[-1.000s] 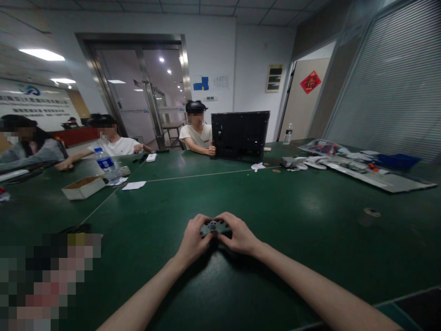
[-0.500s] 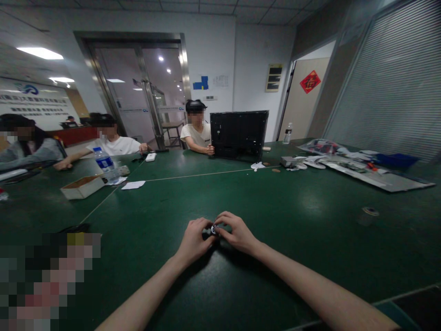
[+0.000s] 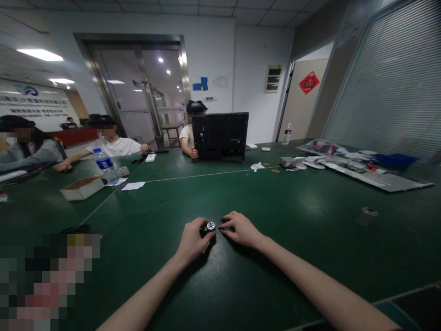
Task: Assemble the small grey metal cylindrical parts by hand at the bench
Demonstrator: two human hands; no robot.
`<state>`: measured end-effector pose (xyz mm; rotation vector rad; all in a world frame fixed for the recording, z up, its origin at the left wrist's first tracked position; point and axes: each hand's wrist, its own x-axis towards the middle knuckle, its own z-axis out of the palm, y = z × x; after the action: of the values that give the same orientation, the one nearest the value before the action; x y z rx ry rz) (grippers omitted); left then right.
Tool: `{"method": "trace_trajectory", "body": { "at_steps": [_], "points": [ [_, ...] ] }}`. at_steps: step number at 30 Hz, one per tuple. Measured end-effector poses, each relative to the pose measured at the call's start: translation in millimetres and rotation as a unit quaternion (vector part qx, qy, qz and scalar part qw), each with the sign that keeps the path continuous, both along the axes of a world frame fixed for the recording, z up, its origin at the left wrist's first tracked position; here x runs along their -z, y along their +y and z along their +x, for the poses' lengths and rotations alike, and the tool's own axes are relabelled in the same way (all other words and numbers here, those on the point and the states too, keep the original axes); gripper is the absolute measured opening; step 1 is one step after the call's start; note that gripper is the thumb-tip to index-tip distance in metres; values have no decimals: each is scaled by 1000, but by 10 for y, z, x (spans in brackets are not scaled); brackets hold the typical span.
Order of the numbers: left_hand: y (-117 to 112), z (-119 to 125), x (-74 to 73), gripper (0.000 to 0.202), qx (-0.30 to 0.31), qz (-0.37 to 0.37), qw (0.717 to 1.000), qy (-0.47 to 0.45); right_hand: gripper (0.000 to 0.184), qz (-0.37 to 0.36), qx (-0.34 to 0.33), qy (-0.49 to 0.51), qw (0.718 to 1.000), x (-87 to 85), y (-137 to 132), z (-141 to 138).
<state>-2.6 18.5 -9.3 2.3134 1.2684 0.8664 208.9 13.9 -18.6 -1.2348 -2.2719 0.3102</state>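
My left hand (image 3: 193, 239) rests on the green table (image 3: 262, 197), curled around a small dark round part with a silvery top (image 3: 210, 226). My right hand (image 3: 239, 229) lies just to the right of it, fingers bent and pointing at the part, fingertips close to it but a little apart. Whether anything is pinched in the right fingers is too small to see.
A person across the table holds a black monitor (image 3: 220, 136). Two more people sit at the far left. A water bottle (image 3: 105, 164), a cardboard box (image 3: 82, 187) and paper lie left; a tape roll (image 3: 367, 214) and scattered parts (image 3: 361, 168) lie right.
A grey piece held between both hands a second ago is no longer seen; my hands have drawn apart, the left keeping the small round part. The far person moved the monitor leftward.
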Motion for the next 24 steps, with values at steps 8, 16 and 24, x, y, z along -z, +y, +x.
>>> {"method": "trace_trajectory", "body": {
  "at_steps": [8, 16, 24],
  "points": [
    [-18, 15, -20, 17, 1, -7, 1000, -6, 29, -3, 25, 54, 998, -61, -18, -10],
    [-71, 9, -112, 24, 14, -38, 998, -44, 33, -31, -17, 149, 988, -72, -73, -254],
    [-67, -30, -139, 34, 19, -64, 995, -70, 20, -28, 0, 169, 985, -24, -28, -375]
  ]
}}
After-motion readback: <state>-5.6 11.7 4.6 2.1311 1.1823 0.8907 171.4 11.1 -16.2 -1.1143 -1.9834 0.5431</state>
